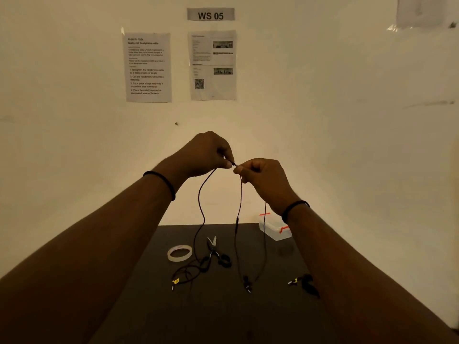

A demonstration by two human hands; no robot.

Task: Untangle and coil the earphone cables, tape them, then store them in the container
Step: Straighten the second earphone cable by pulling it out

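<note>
Both hands are raised in front of the wall, close together. My left hand (207, 155) and my right hand (263, 180) each pinch the black earphone cable (201, 204) at one short stretch between them. From the left hand one strand hangs down to a loose tangle with a yellow-tagged plug (175, 281) on the black table (223, 314). From the right hand two strands drop to the earbuds (247, 284). A clear container (273, 229) with red clips stands at the table's far right. A roll of clear tape (179, 253) lies left of the scissors (215, 252).
A second earphone with a yellow-tagged plug (301, 281) lies on the table under my right forearm. Printed instruction sheets (148, 67) and a "WS 05" sign (210, 14) hang on the wall behind the table.
</note>
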